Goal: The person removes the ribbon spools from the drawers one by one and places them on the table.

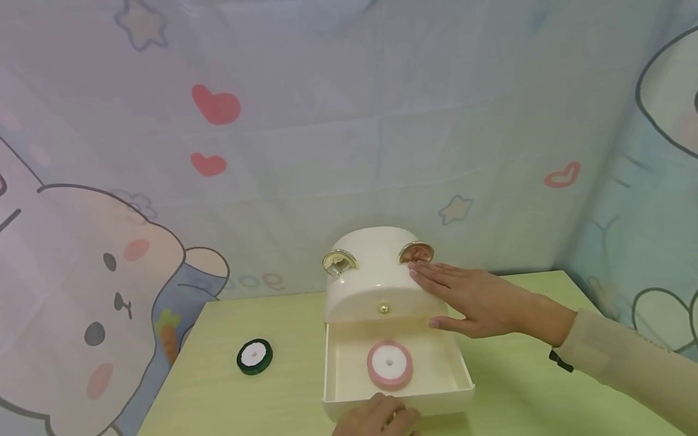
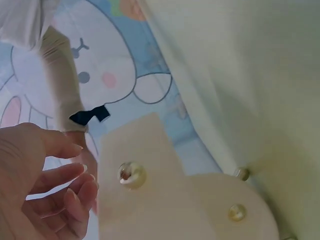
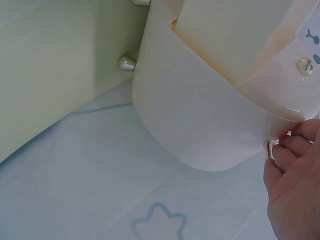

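Head view looks forward and down; wrist views sit closer, tilted; all share the white box [image 1: 377, 271].

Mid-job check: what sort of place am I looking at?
Probably a small staged tabletop booth, though the wider room is out of view: creased cartoon-printed cloth covers the back and sides, and a white drawer box stands on a pale green table.

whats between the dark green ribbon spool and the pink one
In the head view, bare green tabletop lies beside the dark green ribbon spool, then the white drawer's left wall and bare drawer floor before the pink ribbon spool.
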Demonstrator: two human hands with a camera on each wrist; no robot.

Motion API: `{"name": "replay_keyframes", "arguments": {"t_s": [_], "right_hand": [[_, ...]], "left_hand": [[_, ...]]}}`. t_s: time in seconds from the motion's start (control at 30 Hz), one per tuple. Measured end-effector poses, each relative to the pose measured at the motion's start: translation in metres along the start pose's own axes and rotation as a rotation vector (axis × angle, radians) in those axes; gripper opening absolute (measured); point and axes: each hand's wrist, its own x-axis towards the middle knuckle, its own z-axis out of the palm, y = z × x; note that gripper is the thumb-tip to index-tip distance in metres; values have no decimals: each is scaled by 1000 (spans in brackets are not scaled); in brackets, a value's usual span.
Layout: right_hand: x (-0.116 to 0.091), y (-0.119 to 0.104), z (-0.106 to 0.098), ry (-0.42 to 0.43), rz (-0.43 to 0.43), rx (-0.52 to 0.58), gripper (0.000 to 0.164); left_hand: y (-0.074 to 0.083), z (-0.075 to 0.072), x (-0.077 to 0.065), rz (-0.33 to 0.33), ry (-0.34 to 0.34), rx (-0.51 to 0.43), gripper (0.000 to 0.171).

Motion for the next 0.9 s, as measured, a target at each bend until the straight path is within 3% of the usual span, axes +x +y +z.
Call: {"name": "replay_keyframes", "arguments": {"t_s": [0.13,0.2,0.3,0.5,0.6,0.9], "right_hand": [[0,0,0,3,-4,2,79],[0,0,1,5,-8,1,80],[0,0,1,0,-6,5,80],[0,0,0,1,-3,6,80],[0,0,0,10,-6,6,81],[0,0,0,14,-4,15,80]], "left_hand": [[-12,-8,12,9,58,-93,10],[-17,-13,17,-10,45,-147,12],[-27,-24,26,-48,-34,-241,23],[-52,-43,42,-124,-216,-373,15],[-63,-49,49,-163,-306,-387,14],[-89,-55,67,-149,-496,-358,14]]}}
